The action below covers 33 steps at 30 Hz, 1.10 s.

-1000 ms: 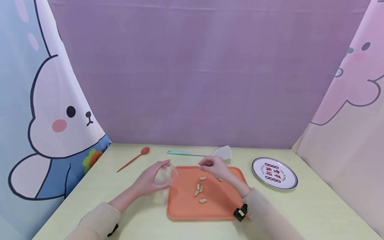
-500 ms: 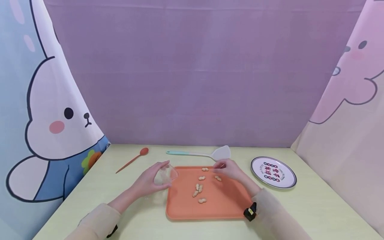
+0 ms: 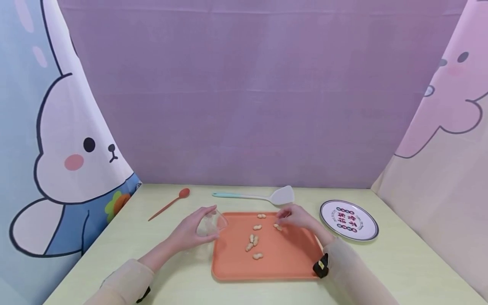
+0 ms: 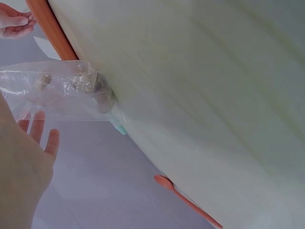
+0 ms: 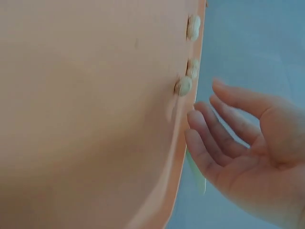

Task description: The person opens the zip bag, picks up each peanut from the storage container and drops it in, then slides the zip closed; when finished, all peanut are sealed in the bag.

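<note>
In the head view my left hand grips a clear plastic bag, thumb and fingers around its mouth, beside the tray's left edge. The left wrist view shows several peanuts low in the bag. My right hand is over the right back part of the orange tray, its fingertips by a peanut. In the right wrist view its fingers are bent and spread from the thumb, holding nothing. Several other peanuts lie scattered down the middle of the tray.
A red spoon lies at the back left of the pale table. Behind the tray rests a white spatula with a mint handle. At right is a white plate with printed lettering. A purple cloth hangs behind.
My right hand has moved from near the bag rightward across the tray's back and down to the right-hand peanut. The left hand and bag have stayed nearly in place.
</note>
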{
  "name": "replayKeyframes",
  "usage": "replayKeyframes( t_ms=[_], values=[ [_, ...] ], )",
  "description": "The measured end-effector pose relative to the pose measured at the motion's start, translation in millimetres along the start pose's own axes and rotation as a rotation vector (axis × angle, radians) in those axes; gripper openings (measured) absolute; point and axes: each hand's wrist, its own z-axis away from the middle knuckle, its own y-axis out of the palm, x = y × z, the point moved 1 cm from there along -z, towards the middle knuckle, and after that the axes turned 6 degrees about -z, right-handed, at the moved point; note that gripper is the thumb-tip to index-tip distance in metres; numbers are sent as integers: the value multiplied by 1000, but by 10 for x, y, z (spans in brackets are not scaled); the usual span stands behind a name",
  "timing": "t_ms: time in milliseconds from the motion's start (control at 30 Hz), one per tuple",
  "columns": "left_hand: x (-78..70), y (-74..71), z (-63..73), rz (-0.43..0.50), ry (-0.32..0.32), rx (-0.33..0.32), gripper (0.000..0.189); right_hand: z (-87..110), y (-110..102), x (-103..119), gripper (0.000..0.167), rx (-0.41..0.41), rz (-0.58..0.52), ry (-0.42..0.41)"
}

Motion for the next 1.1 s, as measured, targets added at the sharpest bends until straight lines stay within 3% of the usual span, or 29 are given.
replayKeyframes(
  t_ms=[300, 633, 900, 1100],
  values=[
    [-3, 12, 2, -2, -5, 13, 77, -21, 3, -109, 21, 104, -12, 84],
    [-2, 18, 5, -12, -19, 22, 77, -40, 38, -145, 14, 98, 47, 7],
    [13, 29, 21, -16, -14, 20, 77, -40, 55, -174, 19, 57, 110, 72],
    [14, 26, 12, -16, -14, 23, 77, -27, 36, -151, 15, 83, 87, 109]
  ],
)
